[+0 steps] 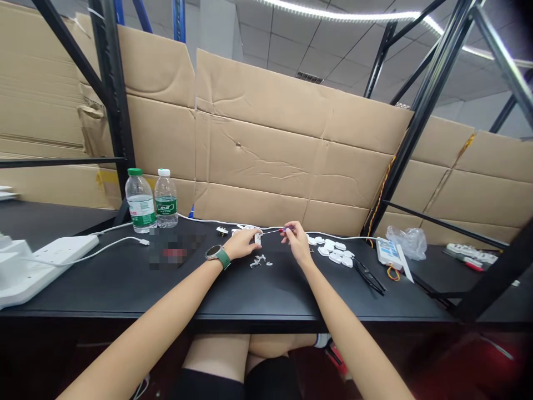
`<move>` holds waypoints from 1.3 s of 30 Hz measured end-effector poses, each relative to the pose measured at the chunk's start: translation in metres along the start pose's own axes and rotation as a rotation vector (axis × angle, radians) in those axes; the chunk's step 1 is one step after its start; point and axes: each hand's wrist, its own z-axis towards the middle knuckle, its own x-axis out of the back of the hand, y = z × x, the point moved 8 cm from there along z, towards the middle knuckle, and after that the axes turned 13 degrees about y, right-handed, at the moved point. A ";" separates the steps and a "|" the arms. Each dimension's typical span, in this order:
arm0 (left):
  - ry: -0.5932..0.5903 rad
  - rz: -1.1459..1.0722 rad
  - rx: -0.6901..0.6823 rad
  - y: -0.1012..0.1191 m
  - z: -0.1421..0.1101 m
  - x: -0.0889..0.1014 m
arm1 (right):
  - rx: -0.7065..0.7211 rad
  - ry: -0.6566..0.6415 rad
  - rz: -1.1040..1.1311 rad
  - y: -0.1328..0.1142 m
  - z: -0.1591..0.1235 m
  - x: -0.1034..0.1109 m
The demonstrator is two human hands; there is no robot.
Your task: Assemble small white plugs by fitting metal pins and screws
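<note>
My left hand (pixel 240 244), with a watch on a green strap at the wrist, is closed around a small white plastic part (pixel 258 239) held upright just above the black table. My right hand (pixel 298 244) grips a thin screwdriver (pixel 285 229) by its red and purple handle. Its slim shaft points left, and the tip reaches the white part; whether it touches a screw is too small to tell. Below the hands lie several small whitish pieces (pixel 258 261). More white pieces (pixel 245 226) sit behind my left hand, partly hidden by it.
Several white oval pieces (pixel 335 253) lie right of my right hand, beside folded black glasses (pixel 370 276). Farther right are a white-and-blue box (pixel 389 254) and a plastic bag (pixel 407 243). Two bottles (pixel 141 208) and a white power strip (pixel 58 255) stand left. Cardboard (pixel 258 150) walls the back.
</note>
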 end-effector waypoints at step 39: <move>0.035 0.021 -0.015 0.001 0.001 0.008 | 0.101 0.026 -0.125 -0.013 0.000 0.008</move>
